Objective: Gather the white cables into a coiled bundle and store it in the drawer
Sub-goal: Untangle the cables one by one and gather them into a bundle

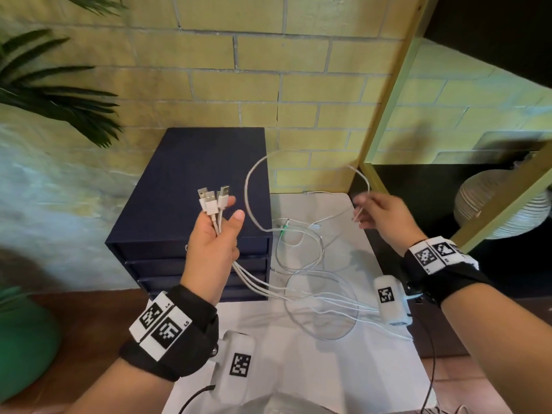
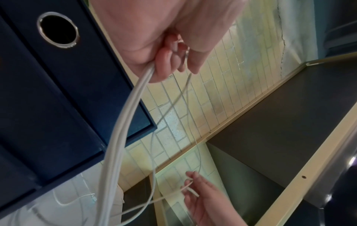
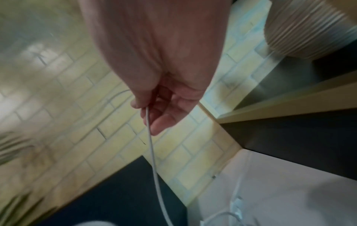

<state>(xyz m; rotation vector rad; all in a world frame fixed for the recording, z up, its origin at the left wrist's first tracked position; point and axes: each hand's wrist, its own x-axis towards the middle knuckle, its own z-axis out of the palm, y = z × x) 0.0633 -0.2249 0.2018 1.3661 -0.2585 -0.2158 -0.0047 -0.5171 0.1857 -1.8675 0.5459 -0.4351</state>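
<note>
Both hands grip white cables [image 1: 298, 282]: left hand [image 1: 213, 243] the plugs, right hand [image 1: 383, 218] one strand; navy drawer box [image 1: 191, 186] at ten o'clock.

The dark blue drawer cabinet [image 1: 191, 204] stands on the desk [image 1: 343, 369] against the brick wall [image 1: 268, 85]; loose white cables [image 1: 313, 264] lie right of it, a ribbed vase [image 1: 493, 204] farther right.

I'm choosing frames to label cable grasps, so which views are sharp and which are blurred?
Head view: mostly sharp, USB plugs in the left hand crisp, right hand slightly smeared. Left wrist view: cables near the lens soft, drawer unit clear. Right wrist view: heavy motion blur on the brick wall; the pinched cable readable.
</note>
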